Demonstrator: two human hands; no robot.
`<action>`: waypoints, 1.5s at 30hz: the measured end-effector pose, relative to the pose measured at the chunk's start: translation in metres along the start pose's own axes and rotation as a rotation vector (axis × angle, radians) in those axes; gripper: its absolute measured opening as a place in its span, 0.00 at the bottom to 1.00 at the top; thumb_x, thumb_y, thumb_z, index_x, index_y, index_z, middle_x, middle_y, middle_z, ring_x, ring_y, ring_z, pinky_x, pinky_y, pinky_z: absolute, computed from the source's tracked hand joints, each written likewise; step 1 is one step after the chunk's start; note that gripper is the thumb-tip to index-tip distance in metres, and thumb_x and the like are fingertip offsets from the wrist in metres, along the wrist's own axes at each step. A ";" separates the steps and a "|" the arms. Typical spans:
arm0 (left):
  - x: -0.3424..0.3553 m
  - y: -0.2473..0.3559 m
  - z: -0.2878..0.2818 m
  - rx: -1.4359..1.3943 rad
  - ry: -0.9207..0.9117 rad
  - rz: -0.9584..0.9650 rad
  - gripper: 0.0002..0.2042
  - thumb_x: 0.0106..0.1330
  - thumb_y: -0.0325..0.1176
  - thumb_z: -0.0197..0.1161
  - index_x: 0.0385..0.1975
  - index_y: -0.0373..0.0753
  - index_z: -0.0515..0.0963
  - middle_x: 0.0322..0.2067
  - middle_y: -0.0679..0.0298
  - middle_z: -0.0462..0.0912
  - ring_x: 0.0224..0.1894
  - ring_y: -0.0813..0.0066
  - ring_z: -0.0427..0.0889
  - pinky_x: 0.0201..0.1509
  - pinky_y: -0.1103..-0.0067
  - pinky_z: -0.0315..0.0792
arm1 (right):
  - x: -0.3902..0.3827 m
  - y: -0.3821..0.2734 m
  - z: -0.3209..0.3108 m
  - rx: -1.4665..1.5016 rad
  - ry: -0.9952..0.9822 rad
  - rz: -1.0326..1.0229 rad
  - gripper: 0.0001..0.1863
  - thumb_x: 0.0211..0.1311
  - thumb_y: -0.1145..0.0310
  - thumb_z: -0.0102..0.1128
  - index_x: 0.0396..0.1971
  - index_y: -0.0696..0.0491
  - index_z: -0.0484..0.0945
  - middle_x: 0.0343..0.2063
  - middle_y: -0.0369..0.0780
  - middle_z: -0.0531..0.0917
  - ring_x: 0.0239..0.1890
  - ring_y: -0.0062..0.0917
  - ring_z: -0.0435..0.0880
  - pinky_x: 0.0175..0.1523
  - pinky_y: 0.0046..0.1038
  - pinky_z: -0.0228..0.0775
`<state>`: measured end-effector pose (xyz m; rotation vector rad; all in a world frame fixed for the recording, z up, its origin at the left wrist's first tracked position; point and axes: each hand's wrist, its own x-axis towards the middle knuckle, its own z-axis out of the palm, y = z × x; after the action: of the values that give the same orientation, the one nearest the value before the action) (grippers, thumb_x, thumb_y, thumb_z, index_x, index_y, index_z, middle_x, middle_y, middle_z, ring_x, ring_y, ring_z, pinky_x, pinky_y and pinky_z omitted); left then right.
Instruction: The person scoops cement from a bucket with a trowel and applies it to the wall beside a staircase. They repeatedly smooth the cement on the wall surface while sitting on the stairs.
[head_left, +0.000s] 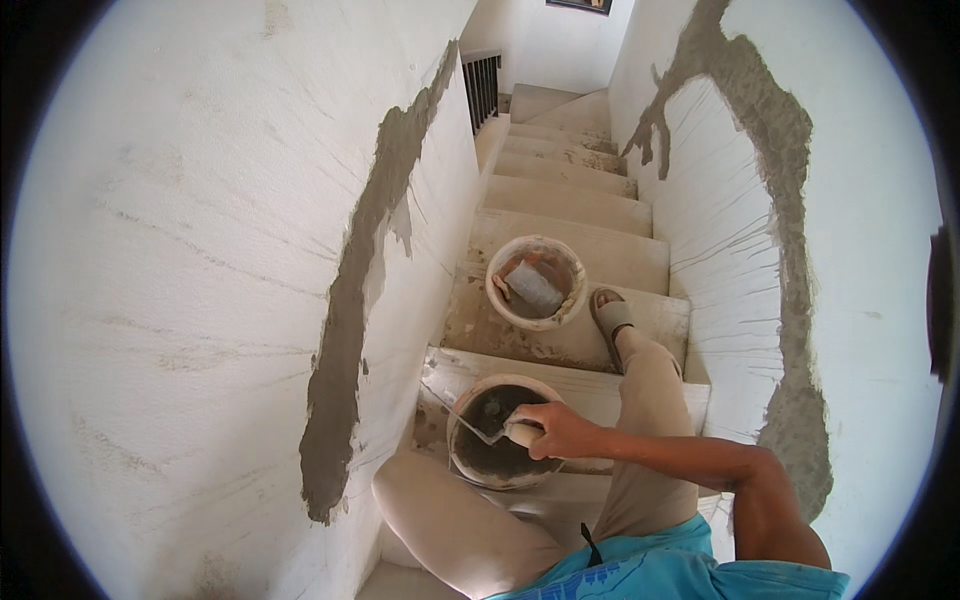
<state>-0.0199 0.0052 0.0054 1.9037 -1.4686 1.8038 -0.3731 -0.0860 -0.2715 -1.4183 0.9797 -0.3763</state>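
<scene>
My right hand (562, 430) is closed around the pale handle of a trowel (524, 434). The trowel's blade shows almost edge-on as a thin line and reaches left past the rim of a round bucket (500, 379). Grey wet mortar (497, 462) lies inside that bucket, under the hand and trowel. The bucket stands on a stair just in front of me, between my knees. Nothing of my left hand shows.
A second bucket (491, 290) holding reddish pieces and a grey-white lump (535, 287) stands one step up, beside my sandalled foot (611, 320). Grey mortar bands mark the left wall (350, 330) and right wall (790, 200). Stairs (570, 205) rise ahead towards a dark railing (482, 90).
</scene>
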 end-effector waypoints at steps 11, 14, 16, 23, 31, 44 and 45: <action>-0.005 -0.040 0.025 -0.099 0.129 0.165 0.23 0.75 0.52 0.50 0.58 0.43 0.76 0.64 0.49 0.70 0.68 0.51 0.67 0.69 0.54 0.66 | -0.063 0.034 -0.040 -0.293 -0.235 0.177 0.30 0.42 0.74 0.66 0.52 0.56 0.76 0.30 0.49 0.85 0.35 0.42 0.85 0.38 0.37 0.78; -0.006 -0.048 0.028 -0.078 0.150 0.191 0.22 0.75 0.53 0.50 0.58 0.45 0.76 0.61 0.52 0.71 0.63 0.55 0.71 0.64 0.58 0.73 | -0.055 0.015 -0.035 -0.513 -0.320 0.453 0.28 0.41 0.73 0.67 0.49 0.58 0.77 0.31 0.51 0.84 0.36 0.44 0.85 0.41 0.39 0.77; -0.008 -0.055 0.032 -0.052 0.159 0.208 0.22 0.76 0.53 0.49 0.57 0.45 0.76 0.58 0.54 0.72 0.59 0.59 0.74 0.59 0.62 0.78 | -0.049 0.014 -0.029 -0.461 -0.312 0.394 0.25 0.42 0.72 0.67 0.46 0.61 0.78 0.31 0.52 0.84 0.36 0.44 0.85 0.43 0.39 0.76; -0.009 -0.061 0.033 0.005 0.095 0.128 0.27 0.73 0.60 0.50 0.55 0.43 0.76 0.52 0.56 0.72 0.52 0.67 0.77 0.49 0.70 0.83 | -0.027 0.061 0.006 -0.105 -0.180 0.473 0.19 0.49 0.70 0.62 0.41 0.66 0.79 0.27 0.44 0.82 0.31 0.26 0.81 0.39 0.29 0.74; 0.001 -0.064 0.041 -0.001 0.235 0.271 0.19 0.72 0.55 0.55 0.48 0.47 0.78 0.35 0.66 0.73 0.34 0.66 0.74 0.32 0.69 0.74 | -0.010 0.107 0.051 0.096 0.075 0.509 0.16 0.53 0.71 0.64 0.38 0.66 0.80 0.24 0.47 0.83 0.24 0.30 0.84 0.32 0.34 0.75; -0.005 -0.059 0.043 0.020 0.211 0.223 0.19 0.72 0.53 0.56 0.51 0.47 0.78 0.42 0.63 0.72 0.43 0.63 0.72 0.41 0.66 0.73 | 0.009 0.099 0.074 0.331 0.253 0.642 0.14 0.56 0.73 0.62 0.40 0.67 0.79 0.22 0.44 0.82 0.20 0.26 0.82 0.25 0.31 0.74; -0.006 -0.058 0.044 0.017 0.212 0.225 0.19 0.72 0.53 0.56 0.51 0.47 0.78 0.43 0.63 0.72 0.43 0.62 0.72 0.41 0.66 0.73 | 0.007 0.100 0.075 0.306 0.249 0.611 0.15 0.55 0.74 0.62 0.40 0.67 0.79 0.22 0.44 0.82 0.20 0.26 0.82 0.25 0.31 0.74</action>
<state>0.0518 0.0083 0.0172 1.5481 -1.6487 2.0455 -0.3450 -0.0249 -0.3777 -0.7552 1.4318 -0.2325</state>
